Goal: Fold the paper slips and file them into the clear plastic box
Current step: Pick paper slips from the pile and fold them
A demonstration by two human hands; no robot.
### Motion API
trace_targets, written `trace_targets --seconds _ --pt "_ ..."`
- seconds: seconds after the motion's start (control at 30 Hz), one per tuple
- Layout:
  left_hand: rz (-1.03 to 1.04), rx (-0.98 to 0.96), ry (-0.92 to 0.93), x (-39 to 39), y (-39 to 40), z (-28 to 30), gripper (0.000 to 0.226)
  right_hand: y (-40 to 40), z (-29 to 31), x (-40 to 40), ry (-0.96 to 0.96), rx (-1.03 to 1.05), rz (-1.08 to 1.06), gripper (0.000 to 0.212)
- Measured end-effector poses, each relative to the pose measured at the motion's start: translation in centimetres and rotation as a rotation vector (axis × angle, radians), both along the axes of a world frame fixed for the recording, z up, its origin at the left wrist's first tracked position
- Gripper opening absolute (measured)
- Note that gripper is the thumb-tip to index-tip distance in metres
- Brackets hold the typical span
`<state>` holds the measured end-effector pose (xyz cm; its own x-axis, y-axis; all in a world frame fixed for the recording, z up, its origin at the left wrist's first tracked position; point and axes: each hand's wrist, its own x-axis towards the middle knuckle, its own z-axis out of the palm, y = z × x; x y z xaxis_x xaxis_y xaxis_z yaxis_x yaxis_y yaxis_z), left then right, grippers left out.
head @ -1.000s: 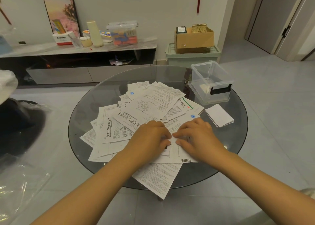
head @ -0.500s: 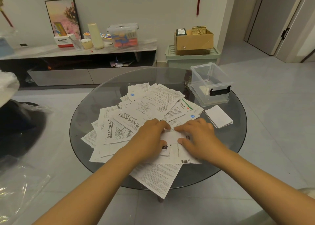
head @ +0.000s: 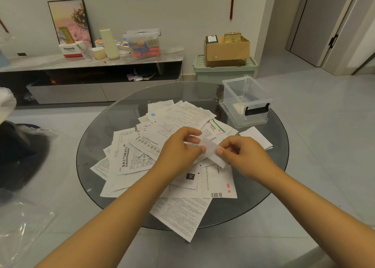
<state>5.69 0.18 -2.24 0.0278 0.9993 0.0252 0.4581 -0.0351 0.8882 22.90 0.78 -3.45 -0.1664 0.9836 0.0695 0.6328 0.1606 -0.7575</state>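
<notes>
**A:** ok so where's it at? Both hands up off the pile?

**B:** yep. left hand (head: 180, 148) and right hand (head: 241, 156) are each pinching one end of a small folded slip (head: 213, 152), held just above the heap of loose slips (head: 162, 152) in the middle of the bench (head: 97, 138). Fingers curled, thumbs on the paper. Its long axis runs roughly from far-left down to near-right between the two hands.

**A:** and the clear box?

**B:** clear plastic box (head: 246, 101) sits open at the far right edge of the bench, lid under it from the look of it. There's something pale at the bottom, can't tell what. So from the slip it's forward and to the right, and the right hand is clearly the nearer one. My guess is right hand carries it over once the fold is finished. Small stack of folded papers (head: 256, 139) lies just this side of the box.
</notes>
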Motion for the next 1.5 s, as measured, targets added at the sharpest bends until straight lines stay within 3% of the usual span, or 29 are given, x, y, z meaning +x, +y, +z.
trace_targets --seconds 0.1,0.2,0.3,0.43,0.57,0.77,0.93,1.23,1.3,1.4,1.5 --pt "-0.004 -0.077 -0.090 0.6 0.2 0.2 0.025 0.0 0.3 0.6 0.150 -0.048 -0.047 0.009" --pt "0.009 -0.088 -0.178 1.2 0.3 0.3 0.017 -0.1 0.4 1.1 0.181 -0.034 -0.064 0.013" --pt "0.036 -0.048 -0.147 1.9 0.4 0.2 0.020 0.1 0.3 1.8 0.167 0.050 -0.129 0.020" --pt "0.039 -0.033 -0.077 2.5 0.4 0.0 0.020 1.3 -0.3 3.6 0.008 0.214 -0.313 0.017" --pt "0.029 -0.050 -0.020 2.5 0.2 -0.2 0.022 2.6 -1.6 5.3 -0.192 0.196 -0.421 0.028" --pt "0.035 -0.023 0.025 2.2 0.1 -0.4 0.021 2.8 -2.2 5.4 -0.576 0.101 -0.381 0.034" --pt "0.036 0.004 0.116 1.8 0.1 -0.6 0.022 2.5 -2.1 5.2 -0.723 0.116 -0.354 0.036" --pt "0.056 0.108 0.224 1.1 -0.1 -0.3 0.022 1.8 -1.2 4.4 -0.551 0.250 -0.356 0.035" --pt "0.062 0.146 0.297 0.8 -0.1 -0.4 0.023 1.5 -1.0 3.8 -0.519 0.278 -0.339 0.035" --pt "0.086 0.186 0.653 -0.1 0.1 -0.5 0.036 1.1 -0.7 2.8 -0.488 0.298 -0.299 0.035" --pt "0.043 -0.021 0.938 -1.5 0.5 -0.7 0.063 1.0 -0.8 2.1 -0.472 0.292 -0.247 0.037"
